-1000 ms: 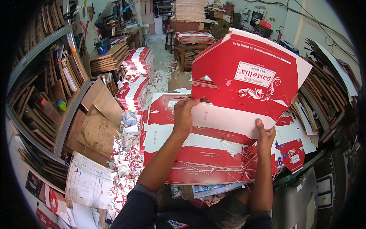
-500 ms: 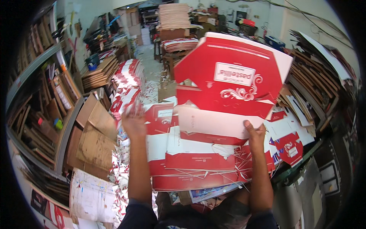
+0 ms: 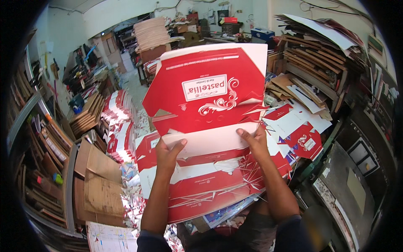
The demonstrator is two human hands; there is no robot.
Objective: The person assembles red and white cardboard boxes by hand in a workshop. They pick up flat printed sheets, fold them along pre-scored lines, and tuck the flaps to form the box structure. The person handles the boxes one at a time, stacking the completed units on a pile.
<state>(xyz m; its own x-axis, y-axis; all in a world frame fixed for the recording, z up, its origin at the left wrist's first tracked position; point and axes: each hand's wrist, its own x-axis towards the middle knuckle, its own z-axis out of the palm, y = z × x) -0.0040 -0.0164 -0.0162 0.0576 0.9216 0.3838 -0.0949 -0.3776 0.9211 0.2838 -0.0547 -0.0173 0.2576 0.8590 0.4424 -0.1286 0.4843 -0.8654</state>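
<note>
A flat, die-cut box blank, red with white scrollwork and a pale label, is raised and tilted in front of me; more sheets show behind its top edge. My left hand grips the lower left side, thumb over the pale flap. On the other side my right hand holds the same flap, thumb on top and fingers hidden beneath. Under it lies a pile of red and white blanks, with thin waste strips tangled at its right.
Bundled red and white blanks stand at the left beside paper scraps. Another blank lies to the right, near a dark metal machine. Wooden boards are stacked at the far right, and a shelf stands at left.
My left hand has come in from the left and taken hold of the blank's left side. In the picture, the blank sits further left and my view has turned to the right.
</note>
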